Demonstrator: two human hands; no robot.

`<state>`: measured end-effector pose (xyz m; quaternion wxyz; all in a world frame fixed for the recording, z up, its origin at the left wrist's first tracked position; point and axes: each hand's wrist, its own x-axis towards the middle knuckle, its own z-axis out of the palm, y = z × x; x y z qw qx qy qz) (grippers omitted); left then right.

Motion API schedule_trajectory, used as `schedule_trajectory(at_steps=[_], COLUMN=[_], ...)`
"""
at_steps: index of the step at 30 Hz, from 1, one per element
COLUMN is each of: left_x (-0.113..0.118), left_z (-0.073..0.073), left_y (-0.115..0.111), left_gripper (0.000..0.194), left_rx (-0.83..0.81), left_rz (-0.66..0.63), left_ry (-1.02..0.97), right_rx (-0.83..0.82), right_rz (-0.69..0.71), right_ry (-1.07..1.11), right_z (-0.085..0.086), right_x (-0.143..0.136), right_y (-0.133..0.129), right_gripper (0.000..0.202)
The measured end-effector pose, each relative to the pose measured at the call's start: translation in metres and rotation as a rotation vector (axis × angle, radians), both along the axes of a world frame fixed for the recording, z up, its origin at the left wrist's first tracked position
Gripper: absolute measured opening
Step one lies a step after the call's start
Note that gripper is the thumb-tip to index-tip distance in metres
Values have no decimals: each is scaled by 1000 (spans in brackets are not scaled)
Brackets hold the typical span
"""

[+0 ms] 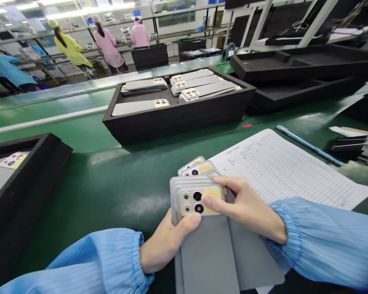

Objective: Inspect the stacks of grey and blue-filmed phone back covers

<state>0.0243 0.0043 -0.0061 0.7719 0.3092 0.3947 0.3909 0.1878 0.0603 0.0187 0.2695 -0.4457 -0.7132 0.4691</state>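
Fingers (233, 183) hold stacked gray panels (204, 249) (exact count unclear).

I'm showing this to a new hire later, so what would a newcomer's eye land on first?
Probably the stack of gray panels with round lens-like rings, front and center, gripped by the left hand and right hand. Beyond it, a black tray holds similar panels on the green surface. A printed grid sheet lies to the right.

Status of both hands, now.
Left hand: closed around the left side of the stacked gray phone panels.
Right hand: closed on the same stack's upper right corner, thumb over the yellow patch.
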Motion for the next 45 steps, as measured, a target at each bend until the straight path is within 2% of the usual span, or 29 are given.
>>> schedule_trajectory(at_steps=[6, 8, 11, 14, 18, 22, 25, 30, 33, 35, 39, 42, 45], left_x=[1, 1, 2, 3, 2, -1, 0, 3, 3, 3, 2, 2, 3], left_z=[3, 4, 4, 5, 6, 6, 7, 11, 11, 12, 12, 10, 7], left_y=[-1, 0, 1, 1, 0, -2, -3, -2, -2, -2, -3, -3, -4], left_gripper=[56, 55, 43, 36, 35, 49, 52, 39, 35, 32, 30, 35, 43], left_rx=[-19, -76, -166, -233, -281, -277, -228, -119, -99, -100, -101, -117, -75], left_rz=[81, 103, 150, 183, 201, 119, 70, 78, 67, 65, 64, 54, 136], left_ry=[18, -42, -212, -313, -262, -221, -182, -128, -109, -107, -102, -70, -20], right_rx=[-86, -91, -92, -150, -190, -209, -221, -75, -33, -3, 83, 118, 142], right_rz=[16, 8, 10, 2, -73, -176, -193, -172, -74, -19, 100, 87, 71], right_ry=[43, 82, 154, 214, 301, 456, 505, 408, 336, 297, 245, 206, 176], right_z=[-3, -2, 0, 4, 6, 5, 4, 0, -2, -2, -3, -6, -9], right_x=[-3, -4, -4, 0, 10, 20, 25, 24, 19, 16, 13, 13, 12], right_y=[-2, -1, 0, 5, 17, 31, 38, 39, 33, 29, 25, 23, 20], right_gripper=[22, 21, 17, 17, 25, 23, 28, 46, 55, 51, 26, 19, 19])
